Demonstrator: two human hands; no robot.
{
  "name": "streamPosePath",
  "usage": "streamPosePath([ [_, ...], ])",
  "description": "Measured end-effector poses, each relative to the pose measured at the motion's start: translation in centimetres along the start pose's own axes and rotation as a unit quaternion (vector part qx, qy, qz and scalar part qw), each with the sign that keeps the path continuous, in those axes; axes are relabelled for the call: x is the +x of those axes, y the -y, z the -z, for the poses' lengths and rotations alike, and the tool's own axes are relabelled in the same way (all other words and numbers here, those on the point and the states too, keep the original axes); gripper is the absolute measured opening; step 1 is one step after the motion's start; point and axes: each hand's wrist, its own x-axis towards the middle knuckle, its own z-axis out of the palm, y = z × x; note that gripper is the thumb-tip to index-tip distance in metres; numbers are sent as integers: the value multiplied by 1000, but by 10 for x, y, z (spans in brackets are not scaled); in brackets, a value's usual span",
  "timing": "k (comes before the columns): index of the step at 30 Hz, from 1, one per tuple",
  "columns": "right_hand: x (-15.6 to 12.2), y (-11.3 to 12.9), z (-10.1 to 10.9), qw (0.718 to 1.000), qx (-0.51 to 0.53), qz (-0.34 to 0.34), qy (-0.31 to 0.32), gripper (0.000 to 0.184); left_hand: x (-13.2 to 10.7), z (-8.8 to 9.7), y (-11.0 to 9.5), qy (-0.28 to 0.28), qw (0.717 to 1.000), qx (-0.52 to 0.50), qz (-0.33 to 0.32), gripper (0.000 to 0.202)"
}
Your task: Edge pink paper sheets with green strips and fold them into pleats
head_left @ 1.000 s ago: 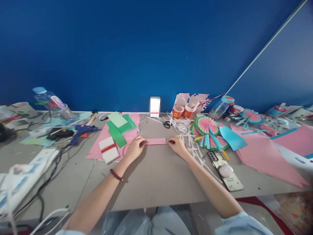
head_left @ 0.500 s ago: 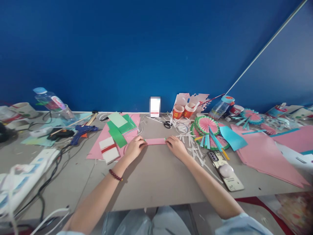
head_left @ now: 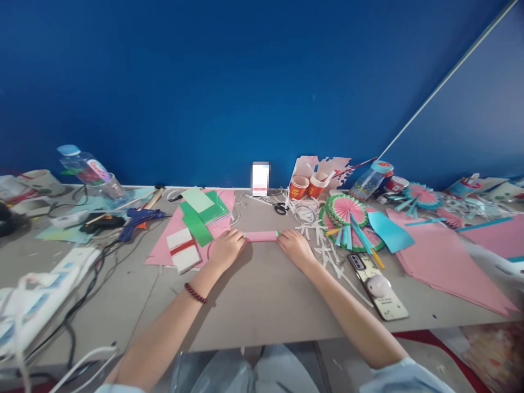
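A narrow folded strip of pink paper [head_left: 262, 236] lies across the grey table in front of me, with a bit of green showing at its right end. My left hand [head_left: 229, 246] is closed on the strip's left end, its fingers curled over the paper. At the other end, my right hand [head_left: 293, 246] grips the strip in the same way. Both thumbs are mostly hidden. Left of my left hand are a green paper piece [head_left: 197, 228] and a white block with a red band [head_left: 183, 250]. White paper scraps [head_left: 325, 254] lie beside my right hand.
To the right are pleated watermelon-coloured paper fans [head_left: 347, 212], a phone [head_left: 379, 286] and pink sheets [head_left: 446, 262]. Red paper cups [head_left: 298, 187] and black scissors [head_left: 280, 208] are at the back. A blue glue gun [head_left: 137, 221], cables and a power strip [head_left: 49, 297] occupy the left.
My left hand has turned slightly, its fingers now lying flatter over the strip's left end. The right hand and the strip have hardly moved.
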Motion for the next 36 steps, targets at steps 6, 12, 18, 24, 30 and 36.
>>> streamPosePath([
  [6,-2,7,6,998,-55,-13,33,13,-1,-4,-4,26,997,77,0,23],
  [12,-6,16,7,995,-100,-8,14,14,-2,-3,-13,66,993,93,28,24],
  [18,-11,33,12,993,-118,-20,26,19,-6,8,-44,100,987,108,66,25],
  [24,-19,54,11,993,-109,-54,13,32,-6,12,-67,109,982,102,115,33],
  [30,-25,64,11,993,-94,-71,14,46,-8,10,-70,121,979,127,104,25],
  [36,-25,60,9,995,-65,-74,13,44,-10,0,-66,104,983,118,96,26],
])
